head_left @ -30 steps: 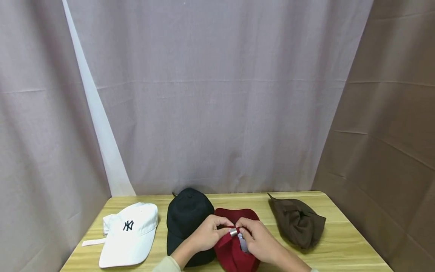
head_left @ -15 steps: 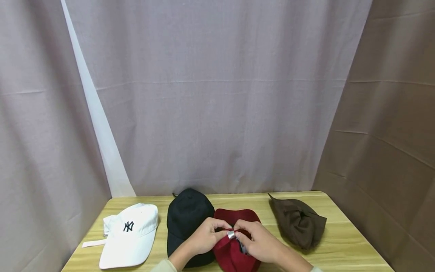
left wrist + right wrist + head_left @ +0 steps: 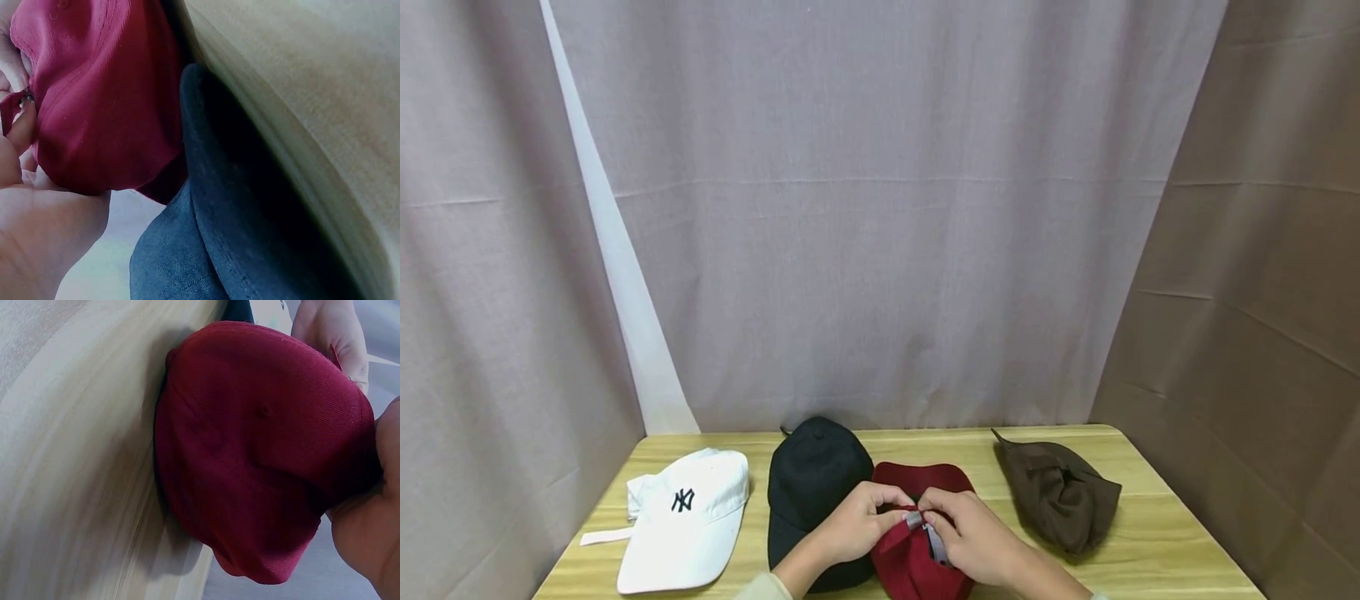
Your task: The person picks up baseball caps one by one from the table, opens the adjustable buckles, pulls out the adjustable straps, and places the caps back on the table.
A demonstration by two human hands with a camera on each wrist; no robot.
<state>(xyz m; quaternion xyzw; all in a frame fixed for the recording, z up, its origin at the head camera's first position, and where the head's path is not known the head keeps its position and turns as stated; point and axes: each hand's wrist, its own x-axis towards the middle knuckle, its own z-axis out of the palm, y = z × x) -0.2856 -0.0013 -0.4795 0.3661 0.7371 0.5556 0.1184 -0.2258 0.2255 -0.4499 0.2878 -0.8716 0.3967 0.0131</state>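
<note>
A red cap [image 3: 917,571] lies at the table's front middle, its back opening and strap turned up. My left hand [image 3: 852,527] pinches the strap beside a small silver buckle [image 3: 913,520]. Opposite it, my right hand [image 3: 976,537] pinches the cap's strap on the other side of the buckle. A greyish label [image 3: 937,546] shows inside the cap under my right fingers. In the left wrist view, a bit of strap [image 3: 9,111] stands between the left fingers. The crown [image 3: 250,425] fills the right wrist view and hides the right fingertips.
Left of the red cap, close beside it, lies a black cap [image 3: 816,471]. A white cap [image 3: 688,517] with a dark logo is farther left, its strap loose. At right sits a crumpled brown hat [image 3: 1063,500]. Curtains [image 3: 880,250] hang behind the wooden table [image 3: 1150,542].
Both hands stay at the strap. The buckle tilts slightly between the fingers, and the right hand shifts a little, covering the label and then showing it again. The other hats have not moved.
</note>
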